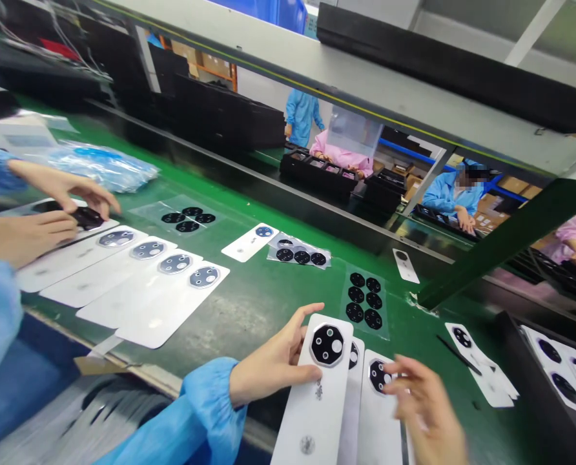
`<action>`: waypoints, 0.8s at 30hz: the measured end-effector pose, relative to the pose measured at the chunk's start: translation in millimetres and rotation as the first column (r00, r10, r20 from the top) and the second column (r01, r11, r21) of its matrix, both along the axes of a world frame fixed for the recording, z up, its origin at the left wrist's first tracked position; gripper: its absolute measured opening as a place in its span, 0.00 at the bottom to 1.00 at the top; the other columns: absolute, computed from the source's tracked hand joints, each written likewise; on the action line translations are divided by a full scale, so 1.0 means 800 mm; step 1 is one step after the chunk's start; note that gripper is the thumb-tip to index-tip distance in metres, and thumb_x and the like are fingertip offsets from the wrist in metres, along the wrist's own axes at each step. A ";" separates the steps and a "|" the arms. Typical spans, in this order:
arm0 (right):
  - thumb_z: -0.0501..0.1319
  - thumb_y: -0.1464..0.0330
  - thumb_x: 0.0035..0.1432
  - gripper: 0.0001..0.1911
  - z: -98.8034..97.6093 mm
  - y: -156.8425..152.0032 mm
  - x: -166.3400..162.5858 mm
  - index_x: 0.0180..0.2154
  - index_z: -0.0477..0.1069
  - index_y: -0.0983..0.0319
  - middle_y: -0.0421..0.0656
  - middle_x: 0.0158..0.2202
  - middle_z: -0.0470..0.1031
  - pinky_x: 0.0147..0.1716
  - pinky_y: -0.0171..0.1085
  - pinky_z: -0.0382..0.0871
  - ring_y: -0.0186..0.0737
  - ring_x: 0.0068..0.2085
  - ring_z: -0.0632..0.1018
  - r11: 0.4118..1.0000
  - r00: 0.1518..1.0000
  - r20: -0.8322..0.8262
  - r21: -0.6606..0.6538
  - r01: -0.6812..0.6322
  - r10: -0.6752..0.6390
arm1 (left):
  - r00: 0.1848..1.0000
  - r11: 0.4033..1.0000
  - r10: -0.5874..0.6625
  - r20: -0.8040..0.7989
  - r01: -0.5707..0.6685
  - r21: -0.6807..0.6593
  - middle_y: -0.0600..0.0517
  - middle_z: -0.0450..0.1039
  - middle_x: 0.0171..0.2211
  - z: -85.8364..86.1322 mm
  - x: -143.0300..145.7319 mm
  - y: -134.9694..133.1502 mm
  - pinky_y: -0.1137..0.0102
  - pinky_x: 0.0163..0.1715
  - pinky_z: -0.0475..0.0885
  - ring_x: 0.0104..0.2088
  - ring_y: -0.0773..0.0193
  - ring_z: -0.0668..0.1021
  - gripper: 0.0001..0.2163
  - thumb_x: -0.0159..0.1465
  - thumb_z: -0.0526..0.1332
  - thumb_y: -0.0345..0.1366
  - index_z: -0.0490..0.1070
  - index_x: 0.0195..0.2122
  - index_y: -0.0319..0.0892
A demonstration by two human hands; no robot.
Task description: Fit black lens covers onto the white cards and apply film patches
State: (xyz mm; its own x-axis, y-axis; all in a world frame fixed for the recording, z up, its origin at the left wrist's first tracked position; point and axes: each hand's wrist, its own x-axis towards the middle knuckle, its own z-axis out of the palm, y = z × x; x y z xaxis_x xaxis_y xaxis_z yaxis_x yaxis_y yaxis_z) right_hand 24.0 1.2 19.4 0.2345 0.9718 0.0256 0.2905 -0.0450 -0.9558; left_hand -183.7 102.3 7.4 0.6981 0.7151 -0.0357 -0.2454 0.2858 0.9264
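My left hand [273, 360] grips the left edge of a white phone back cover [317, 387] with a black round camera ring [327, 345], thumb and fingers pinching its side. Two more white covers [380, 413] lie beside it on the green belt [268, 297]. My right hand [426, 403] hovers over the rightmost cover near its camera ring [378, 376], fingers curled and blurred by motion. A sheet of black lens stickers [364, 301] lies just beyond the covers.
A co-worker's two hands [50, 210] at the left work on a row of white covers [137, 284]. More sticker sheets [188, 218], a blue plastic bag [99, 165] and a black tray of covers [554, 361] at right. People sit behind the line.
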 end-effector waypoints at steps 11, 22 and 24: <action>0.66 0.52 0.45 0.22 -0.033 0.071 -0.065 0.27 0.64 0.63 0.35 0.16 0.68 0.15 0.27 0.58 0.28 0.17 0.66 0.918 0.863 -0.495 -0.288 -0.274 0.102 | 0.995 0.990 0.099 -0.019 -0.100 -0.098 0.50 0.68 0.44 -0.021 -0.019 0.007 0.68 0.37 0.69 0.38 0.64 0.74 0.35 0.52 0.65 0.31 0.45 0.56 0.47; 0.67 0.54 0.45 0.19 -0.037 0.084 -0.073 0.28 0.67 0.61 0.37 0.18 0.70 0.16 0.29 0.59 0.31 0.18 0.67 0.922 0.857 -0.514 -0.324 -0.211 0.016 | 0.992 0.981 0.123 0.011 -0.120 -0.150 0.49 0.68 0.45 -0.031 -0.020 0.020 0.68 0.36 0.68 0.40 0.62 0.74 0.30 0.53 0.66 0.33 0.49 0.52 0.47; 0.67 0.54 0.44 0.19 -0.034 0.086 -0.074 0.28 0.67 0.61 0.37 0.18 0.70 0.17 0.30 0.59 0.31 0.18 0.66 0.922 0.868 -0.496 -0.330 -0.200 0.011 | 0.991 0.979 0.130 -0.003 -0.129 -0.155 0.49 0.68 0.45 -0.029 -0.020 0.019 0.69 0.35 0.68 0.39 0.63 0.74 0.30 0.54 0.65 0.33 0.49 0.52 0.47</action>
